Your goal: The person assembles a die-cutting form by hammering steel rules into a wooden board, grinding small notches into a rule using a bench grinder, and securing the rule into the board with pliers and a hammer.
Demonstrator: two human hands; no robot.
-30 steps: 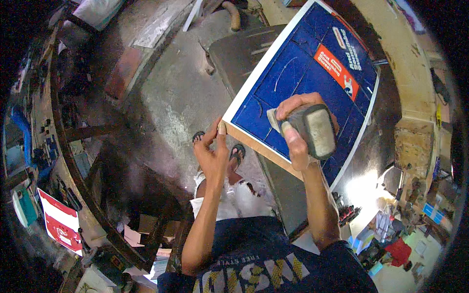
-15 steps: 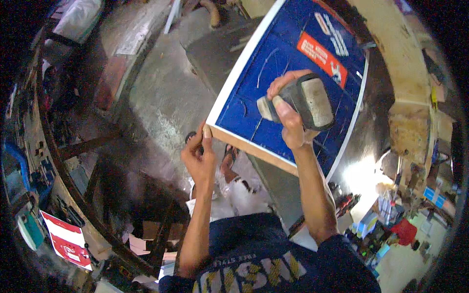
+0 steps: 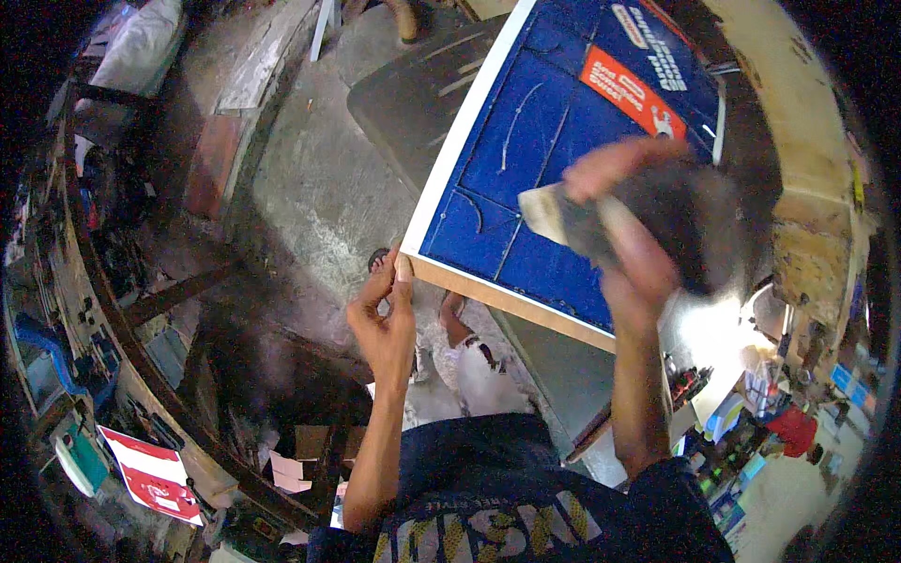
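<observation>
A blue printed panel (image 3: pixel 483 155) with a white rim and a bare wood-coloured side lies before me, an orange patch across its far part. My left hand (image 3: pixel 383 319) pinches its near left corner between thumb and fingers. Over the panel's right part, my right hand (image 3: pixel 648 253) grips a dark grey, rounded hand-held block (image 3: pixel 690 211) with a pale, blunt end toward the left. Motion blurs the block and the fingers around it, so its exact kind and whether it touches the panel cannot be told.
A dark grey board (image 3: pixel 422 94) lies beyond the panel's left edge. Long pale timber (image 3: pixel 807 178) curves along the right. At lower left rests a red and white printed sheet (image 3: pixel 155 474). Wooden beams (image 3: pixel 183 291) stand on the left, and a bright light glares at right.
My right hand has swept right and slightly down with the block, now blurred. My left hand keeps its pinch on the corner. The view has shifted a little.
</observation>
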